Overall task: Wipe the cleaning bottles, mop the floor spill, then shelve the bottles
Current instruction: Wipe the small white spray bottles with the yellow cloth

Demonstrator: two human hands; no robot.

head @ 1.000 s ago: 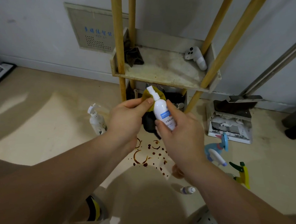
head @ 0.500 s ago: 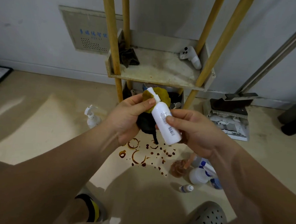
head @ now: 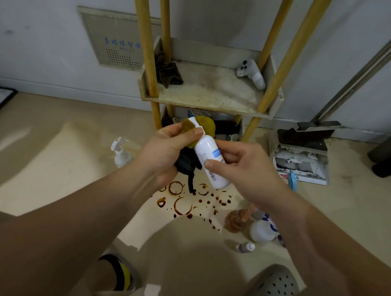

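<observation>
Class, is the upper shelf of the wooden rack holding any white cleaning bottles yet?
No: the upper shelf holds only a dark rag and a white handheld controller.

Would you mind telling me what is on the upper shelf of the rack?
On the upper shelf, a dark rag sits at the left and a white controller at the right. The lower tier's contents are mostly hidden by the shelf and hands.

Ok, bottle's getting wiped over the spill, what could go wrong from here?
The white bottle is held only by right hand fingertips; it may slip into the brown spill below. The cloth tail dangles near those stains and may pick them up. Floor bottles crowd the feet.
</observation>
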